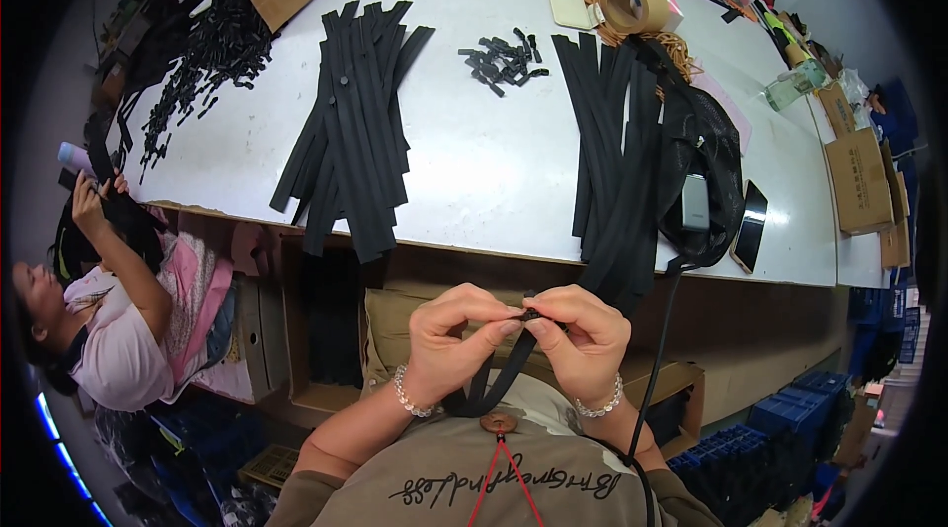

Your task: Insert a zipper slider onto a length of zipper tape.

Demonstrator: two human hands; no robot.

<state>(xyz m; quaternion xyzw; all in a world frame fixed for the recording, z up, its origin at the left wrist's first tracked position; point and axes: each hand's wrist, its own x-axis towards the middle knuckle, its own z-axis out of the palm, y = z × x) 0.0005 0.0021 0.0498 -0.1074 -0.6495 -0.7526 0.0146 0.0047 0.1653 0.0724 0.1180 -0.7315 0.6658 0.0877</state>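
In front of my chest, just off the table's near edge, both hands meet fingertip to fingertip. My left hand [456, 334] pinches the end of a black zipper tape [510, 371], which loops down toward my lap. My right hand [585, 334] is closed on a small black zipper pull [531, 313] at that end; the fingers partly cover it. Beyond them, a pile of black zipper tapes [355, 132] lies left of centre. More black tapes [597, 122] hang over the edge on the right. Between the piles is a small scatter of black pulls [502, 63].
A black mesh bag [703, 147] with a grey device on it and a phone [750, 226] lie at right. Behind stands a tape roll [634, 6]. A heap of black pulls [222, 43] covers the far left. A co-worker [128, 320] sits at left. A black cable [656, 379] runs beside my right arm.
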